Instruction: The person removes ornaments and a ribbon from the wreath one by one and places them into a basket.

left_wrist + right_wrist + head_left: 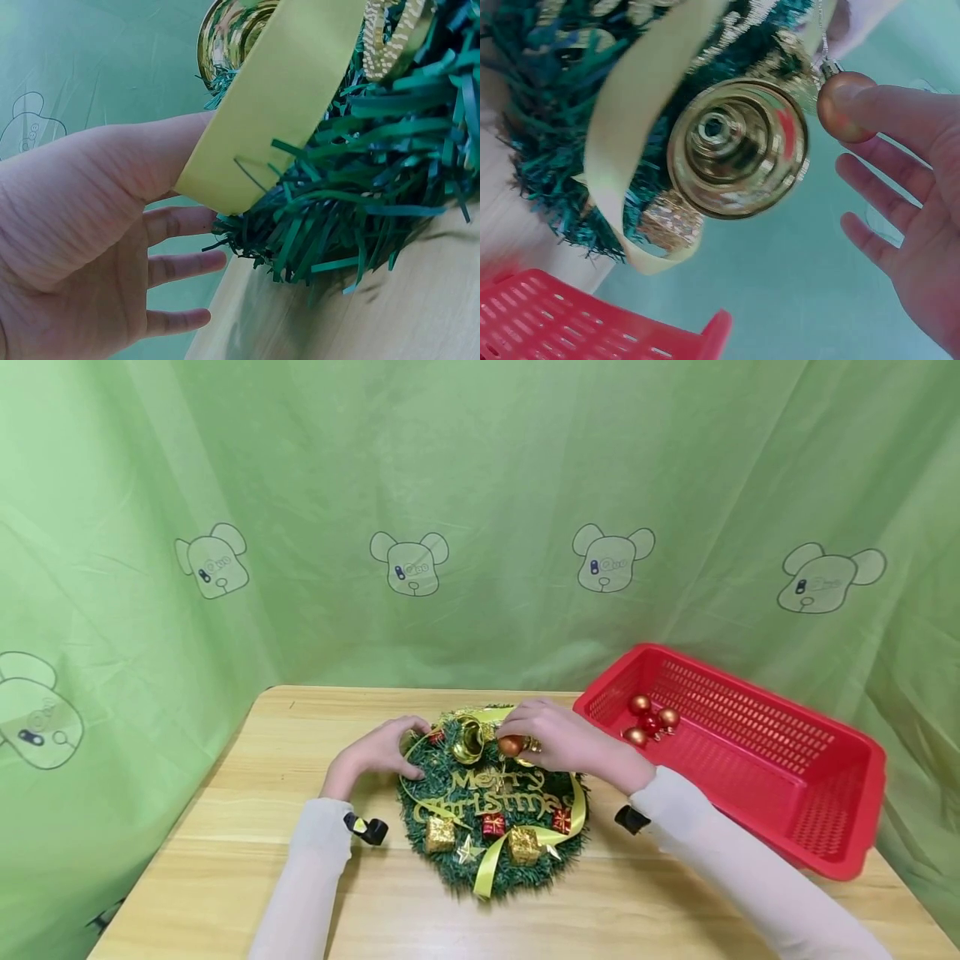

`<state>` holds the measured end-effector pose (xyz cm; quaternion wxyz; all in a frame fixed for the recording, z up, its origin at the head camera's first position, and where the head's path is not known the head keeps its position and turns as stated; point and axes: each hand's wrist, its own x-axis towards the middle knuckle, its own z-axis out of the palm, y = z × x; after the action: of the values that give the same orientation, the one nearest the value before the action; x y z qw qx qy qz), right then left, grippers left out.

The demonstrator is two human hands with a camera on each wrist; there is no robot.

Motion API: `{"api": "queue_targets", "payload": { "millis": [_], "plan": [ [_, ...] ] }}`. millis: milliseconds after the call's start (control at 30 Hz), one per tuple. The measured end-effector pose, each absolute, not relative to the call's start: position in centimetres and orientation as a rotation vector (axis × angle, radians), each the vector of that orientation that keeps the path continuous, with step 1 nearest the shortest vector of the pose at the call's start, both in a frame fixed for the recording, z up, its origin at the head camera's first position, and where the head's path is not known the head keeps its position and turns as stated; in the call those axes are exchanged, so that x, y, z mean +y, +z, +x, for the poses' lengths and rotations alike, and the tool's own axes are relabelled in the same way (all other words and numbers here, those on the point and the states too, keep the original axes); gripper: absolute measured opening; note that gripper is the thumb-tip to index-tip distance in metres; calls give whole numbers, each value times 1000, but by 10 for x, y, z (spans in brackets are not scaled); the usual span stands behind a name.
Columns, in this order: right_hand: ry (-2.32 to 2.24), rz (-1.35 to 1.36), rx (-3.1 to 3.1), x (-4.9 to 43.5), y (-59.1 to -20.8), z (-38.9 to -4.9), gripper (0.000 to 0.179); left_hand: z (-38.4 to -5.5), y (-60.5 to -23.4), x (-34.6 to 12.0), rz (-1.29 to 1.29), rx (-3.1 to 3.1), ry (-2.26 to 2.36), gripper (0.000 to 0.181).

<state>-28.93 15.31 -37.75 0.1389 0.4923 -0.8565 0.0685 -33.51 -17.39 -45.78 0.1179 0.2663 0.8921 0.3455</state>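
A green tinsel Christmas wreath (491,860) with gold "Merry Christmas" lettering lies on the table, trimmed with yellow ribbon, small gift boxes and gold bells (739,148). My left hand (382,747) holds its left edge; the ribbon (277,105) hides part of the thumb in the left wrist view. Above the wreath's upper right, my right hand (551,735) pinches a matte copper-gold bauble (847,109) between thumb and fingers. From the bauble's silver cap a thin cord runs upward in the right wrist view, beside a bell.
To the right stands a red perforated plastic basket (750,702). Several gold baubles (640,703) and a red one (650,722) lie at its left end. The wooden table (247,827) meets a green curtain (480,627) behind.
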Motion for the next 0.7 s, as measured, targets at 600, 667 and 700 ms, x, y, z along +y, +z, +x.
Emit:
{"api": "queue_targets", "payload": {
  "millis": [600,667,700],
  "plan": [
    [307,1229,-2482,176,-336,-273,44,-335,-456,-174,776,2609,1002,81],
    [323,1201,-2484,179,-331,-271,44,-334,-455,-174,775,2611,1000,81],
    [331,1188,-2484,181,-328,-270,45,-334,-455,-174,774,2611,999,81]
  ]
}}
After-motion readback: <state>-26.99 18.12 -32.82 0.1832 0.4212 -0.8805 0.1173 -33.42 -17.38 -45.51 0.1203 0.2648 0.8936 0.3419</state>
